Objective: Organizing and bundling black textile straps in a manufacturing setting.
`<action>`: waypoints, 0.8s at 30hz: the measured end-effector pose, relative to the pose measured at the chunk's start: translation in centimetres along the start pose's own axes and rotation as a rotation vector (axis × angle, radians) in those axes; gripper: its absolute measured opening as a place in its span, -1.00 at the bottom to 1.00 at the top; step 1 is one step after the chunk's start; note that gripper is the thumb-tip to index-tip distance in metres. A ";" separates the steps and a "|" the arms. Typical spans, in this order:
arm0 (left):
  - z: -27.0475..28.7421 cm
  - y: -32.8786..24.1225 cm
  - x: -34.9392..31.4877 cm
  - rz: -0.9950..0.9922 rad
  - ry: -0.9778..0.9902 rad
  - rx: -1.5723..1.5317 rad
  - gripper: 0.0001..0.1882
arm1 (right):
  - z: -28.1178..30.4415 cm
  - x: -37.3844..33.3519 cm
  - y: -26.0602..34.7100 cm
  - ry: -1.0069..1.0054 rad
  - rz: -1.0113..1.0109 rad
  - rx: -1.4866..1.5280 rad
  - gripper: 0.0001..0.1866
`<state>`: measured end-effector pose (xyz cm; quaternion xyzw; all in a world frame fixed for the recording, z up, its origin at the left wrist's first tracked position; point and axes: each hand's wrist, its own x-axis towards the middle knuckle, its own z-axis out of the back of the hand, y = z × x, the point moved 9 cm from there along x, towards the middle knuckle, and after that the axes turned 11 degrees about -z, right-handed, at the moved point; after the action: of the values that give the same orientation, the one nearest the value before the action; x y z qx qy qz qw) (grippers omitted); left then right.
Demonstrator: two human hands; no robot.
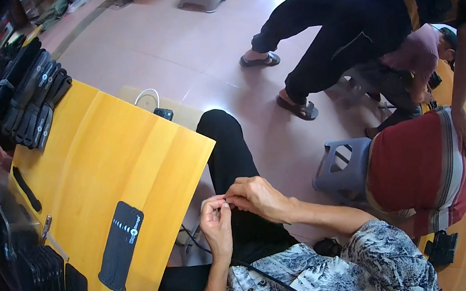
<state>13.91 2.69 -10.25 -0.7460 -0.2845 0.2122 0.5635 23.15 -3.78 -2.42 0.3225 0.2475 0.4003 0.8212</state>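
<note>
My left hand (217, 230) and my right hand (261, 199) meet above my lap, just off the table's right edge. Thumb and fingers of both are pinched together at the tips. Whatever they hold, if anything, is too small to make out. Nearest to them on the yellow wooden table (155, 161) lies a flat dark fabric piece (118, 252) with white printing. Farther left rest a short black strap (27, 189) and a small metal-ended tool (47, 226) of unclear kind.
Bundled black straps (34, 107) are piled at the table's far left corner. Black flat pieces (42, 282) stand in a row at the near left. To the right, a standing person (341, 25) leans over a person in red (424, 167) beside a grey-blue stool (336, 167).
</note>
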 end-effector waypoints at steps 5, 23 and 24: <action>-0.9 1.2 1.5 -0.026 0.037 0.053 -0.96 | -0.5 2.0 -3.3 0.159 -0.236 0.177 -0.85; -0.8 2.5 1.2 0.033 0.011 0.066 -0.95 | -1.8 2.3 -5.5 0.277 -0.507 0.278 -0.80; -0.8 2.4 1.1 0.035 0.019 0.060 -0.97 | -1.8 2.0 -5.6 0.277 -0.507 0.280 -0.80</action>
<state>15.70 2.33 -12.35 -0.7356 -0.2596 0.2236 0.5844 25.84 -4.16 -8.02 0.3029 0.4821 0.1852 0.8010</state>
